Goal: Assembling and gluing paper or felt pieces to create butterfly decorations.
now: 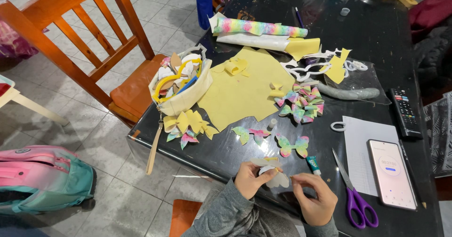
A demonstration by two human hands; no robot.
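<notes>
Two hands work at the near edge of the dark tabletop [376,34], seen from the head camera; the left hand [248,179] and the right hand [314,200] share a pale paper butterfly cutout [272,171], held just left of the purple scissors [355,197]. The left grip pinches the cutout's left wing between thumb and fingers; the right grip is pressed together at its right edge, fingertips closed on the paper. The cutout lies nearly flat, its long axis running left to right, wings pointing away from the person. A small glue tube [313,165] rests between the cutout and the scissors, and a phone [391,173] lies just right of the scissors; glue could well smear onto fingers or the tabletop if the tube is nudged; the thin wings might crease or tear under too tight a pinch.
</notes>
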